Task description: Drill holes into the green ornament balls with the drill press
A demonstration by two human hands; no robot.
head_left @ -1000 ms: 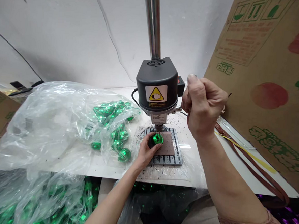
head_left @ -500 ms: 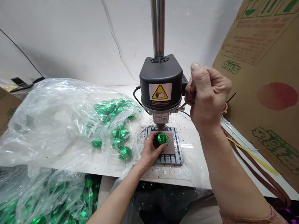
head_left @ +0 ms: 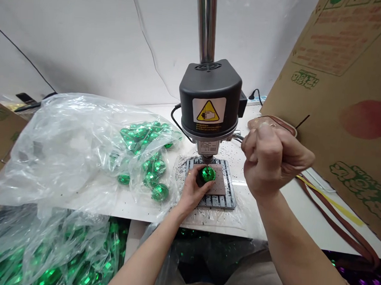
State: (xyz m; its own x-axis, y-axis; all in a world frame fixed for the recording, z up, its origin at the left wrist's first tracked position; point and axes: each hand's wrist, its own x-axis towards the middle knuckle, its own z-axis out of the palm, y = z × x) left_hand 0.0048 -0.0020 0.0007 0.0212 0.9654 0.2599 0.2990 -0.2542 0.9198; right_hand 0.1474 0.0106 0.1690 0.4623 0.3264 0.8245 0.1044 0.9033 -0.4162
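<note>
My left hand has thumb and fingers closed round a shiny green mirror ball. It holds the ball on a brown square board on the slotted base of a black drill press. The chuck is right above the ball; whether the bit touches it I cannot tell. To the right of the drill head, my right hand is a fist round the end of the press's feed lever. The grip itself is hidden inside the fingers.
A clear plastic bag with several green mirror balls lies on the white table to the left. More green balls in plastic are below the table edge. Cardboard box and brown straps occupy the right.
My right hand has come down and a little to the right, bringing the lever with it. My left hand still holds the ball in place. The view has shifted slightly.
</note>
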